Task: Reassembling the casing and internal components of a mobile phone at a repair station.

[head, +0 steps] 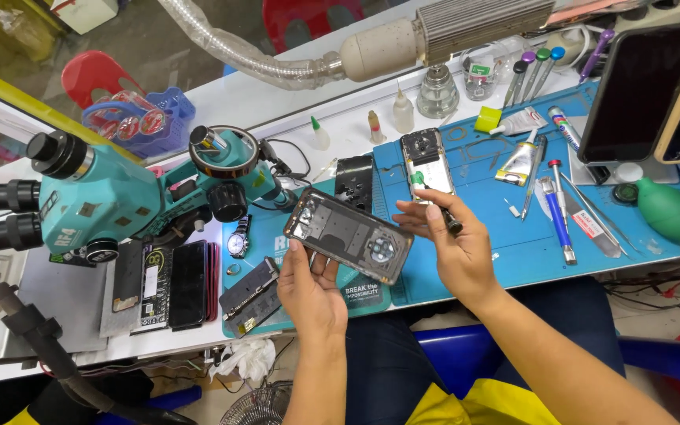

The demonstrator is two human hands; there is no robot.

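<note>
Glossy rectangular phone back cover, two hands

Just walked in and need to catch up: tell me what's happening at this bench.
A person sits at a repair bench. The left hand holds up a phone back housing, inner side showing, above the blue mat. The right hand grips a green-tipped tool beside it. An opened phone lies on the mat, and a teal microscope stands at the left.
</note>
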